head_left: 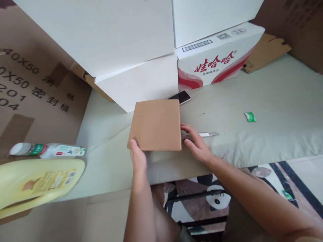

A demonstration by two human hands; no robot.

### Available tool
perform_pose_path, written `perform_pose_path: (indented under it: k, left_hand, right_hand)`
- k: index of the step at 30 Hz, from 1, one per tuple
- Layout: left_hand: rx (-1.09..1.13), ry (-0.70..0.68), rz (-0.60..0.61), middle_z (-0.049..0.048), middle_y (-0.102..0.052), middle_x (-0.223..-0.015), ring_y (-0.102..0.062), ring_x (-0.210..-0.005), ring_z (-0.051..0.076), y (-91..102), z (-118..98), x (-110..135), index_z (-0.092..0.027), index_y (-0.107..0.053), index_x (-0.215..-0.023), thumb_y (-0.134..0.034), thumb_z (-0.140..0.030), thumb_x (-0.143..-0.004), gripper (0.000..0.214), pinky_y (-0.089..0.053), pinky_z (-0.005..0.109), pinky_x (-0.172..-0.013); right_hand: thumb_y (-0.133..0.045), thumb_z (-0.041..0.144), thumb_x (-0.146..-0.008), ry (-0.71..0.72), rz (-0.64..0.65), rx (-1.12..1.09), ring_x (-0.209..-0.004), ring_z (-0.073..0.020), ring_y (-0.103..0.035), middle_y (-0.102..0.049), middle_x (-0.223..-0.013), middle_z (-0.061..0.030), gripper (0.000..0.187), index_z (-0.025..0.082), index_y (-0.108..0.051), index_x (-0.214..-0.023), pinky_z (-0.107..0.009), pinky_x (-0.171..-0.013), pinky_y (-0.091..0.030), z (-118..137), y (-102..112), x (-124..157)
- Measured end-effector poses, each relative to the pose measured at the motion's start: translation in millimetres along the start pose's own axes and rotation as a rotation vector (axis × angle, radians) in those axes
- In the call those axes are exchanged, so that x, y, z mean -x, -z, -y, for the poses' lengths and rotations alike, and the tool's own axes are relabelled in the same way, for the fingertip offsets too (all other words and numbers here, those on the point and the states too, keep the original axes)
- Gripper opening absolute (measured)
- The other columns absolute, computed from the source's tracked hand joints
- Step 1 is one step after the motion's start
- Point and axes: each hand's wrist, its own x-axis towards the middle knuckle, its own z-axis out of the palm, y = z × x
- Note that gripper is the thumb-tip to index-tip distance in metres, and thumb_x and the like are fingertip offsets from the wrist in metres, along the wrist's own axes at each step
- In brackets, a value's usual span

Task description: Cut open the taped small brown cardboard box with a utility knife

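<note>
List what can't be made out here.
Black smartphone: head view, partly hidden behind the flat brown cardboard sheet.
Silver knife-like tool: head view, near end under the right hand.
Small green wrapper: head view, print too small.
Yellow plastic container: head view, cut by left edge.

Both bare: left hand [138, 158], right hand [198, 146]. Forearms uncovered all the way to the lower frame edge, lower centre and lower right.

White cartons [101, 33] stand on a pale padded surface [277, 111], panda rug [217, 201] below
</note>
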Motion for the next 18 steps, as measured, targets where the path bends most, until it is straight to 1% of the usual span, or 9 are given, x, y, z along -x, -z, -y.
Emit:
perform_pose_path:
  k: [2,3,4,7,9,11,13,16,18]
  left_hand:
    - [-0.109,-0.043,-0.057,0.0121,-0.067,-0.131,-0.055,-0.133,0.027,0.8,-3,0,-0.019,-0.071,-0.112,-0.055,-0.056,-0.094,0.045,-0.033,0.038,-0.118]
    - [-0.125,-0.044,-0.087,0.0123,-0.068,-0.127,-0.058,-0.129,0.026,0.2,-5,-1,-0.019,-0.072,-0.109,-0.055,-0.056,-0.094,0.044,-0.036,0.037,-0.116]
    - [-0.111,-0.035,-0.089,0.0127,-0.07,-0.123,-0.06,-0.125,0.026,-0.9,-7,-1,-0.018,-0.073,-0.107,-0.055,-0.056,-0.094,0.044,-0.039,0.037,-0.113]
    - [0.008,-0.007,-0.049,0.0117,-0.073,-0.106,-0.068,-0.106,0.023,-4.2,-9,-4,-0.016,-0.074,-0.097,-0.067,-0.051,-0.087,0.038,-0.049,0.034,-0.097]
    - [0.102,-0.014,-0.04,0.0086,-0.073,-0.094,-0.068,-0.091,0.02,-5.1,-9,-6,-0.015,-0.072,-0.087,-0.075,-0.045,-0.079,0.031,-0.051,0.031,-0.084]
    - [0.182,-0.004,-0.06,0.0057,-0.071,-0.086,-0.066,-0.08,0.017,-4.9,-9,-8,-0.015,-0.069,-0.079,-0.077,-0.04,-0.074,0.027,-0.049,0.028,-0.074]
    - [0.247,0.021,-0.071,0.0047,-0.071,-0.084,-0.066,-0.078,0.016,-4.5,-9,-9,-0.016,-0.068,-0.077,-0.075,-0.04,-0.073,0.025,-0.048,0.027,-0.071]
    - [0.313,0.07,-0.09,0.0051,-0.073,-0.091,-0.067,-0.083,0.016,-4.0,-12,-9,-0.017,-0.07,-0.083,-0.075,-0.039,-0.072,0.025,-0.048,0.026,-0.071]
    - [0.344,0.128,-0.106,0.0047,-0.073,-0.093,-0.067,-0.084,0.016,-3.6,-15,-9,-0.018,-0.071,-0.087,-0.073,-0.04,-0.073,0.026,-0.048,0.026,-0.072]
  right_hand:
    - [-0.04,0.058,-0.101,-0.017,-0.001,0.009,-0.145,-0.0298,-0.045,-0.05,-0.154,-0.016,0.053,0.025,-0.049,-0.141,-0.055,-0.12,-0.036,0,1,1]
    - [-0.04,0.058,-0.101,-0.025,0.002,0.014,-0.145,-0.0297,-0.046,-0.05,-0.154,-0.016,0.052,0.025,-0.049,-0.141,-0.055,-0.12,-0.036,0,1,1]
    - [-0.04,0.057,-0.101,-0.031,0.006,0.02,-0.145,-0.0299,-0.046,-0.051,-0.153,-0.0161,0.052,0.025,-0.049,-0.141,-0.055,-0.12,-0.036,-1,1,1]
    - [-0.043,0.05,-0.1,-0.038,0.017,0.042,-0.142,-0.0307,-0.049,-0.053,-0.151,-0.0164,0.048,0.024,-0.049,-0.14,-0.057,-0.118,-0.038,-1,0,2]
    - [-0.046,0.044,-0.099,-0.042,0.019,0.056,-0.14,-0.0307,-0.051,-0.055,-0.149,-0.0161,0.043,0.024,-0.052,-0.137,-0.057,-0.116,-0.04,-1,-1,1]
    - [-0.048,0.038,-0.097,-0.054,0.018,0.068,-0.138,-0.0298,-0.053,-0.057,-0.148,-0.0156,0.038,0.024,-0.054,-0.133,-0.056,-0.115,-0.042,0,-2,0]
    - [-0.049,0.034,-0.096,-0.062,0.024,0.077,-0.137,-0.0288,-0.055,-0.057,-0.147,-0.0154,0.036,0.023,-0.054,-0.13,-0.054,-0.114,-0.043,2,-3,-1]
    - [-0.05,0.031,-0.094,-0.051,0.035,0.116,-0.133,-0.0277,-0.057,-0.06,-0.144,-0.0152,0.035,0.022,-0.055,-0.127,-0.051,-0.111,-0.045,3,-4,-3]
    - [-0.049,0.028,-0.093,-0.034,0.015,0.173,-0.128,-0.027,-0.06,-0.064,-0.138,-0.0141,0.032,0.022,-0.057,-0.123,-0.048,-0.107,-0.048,3,-4,-3]
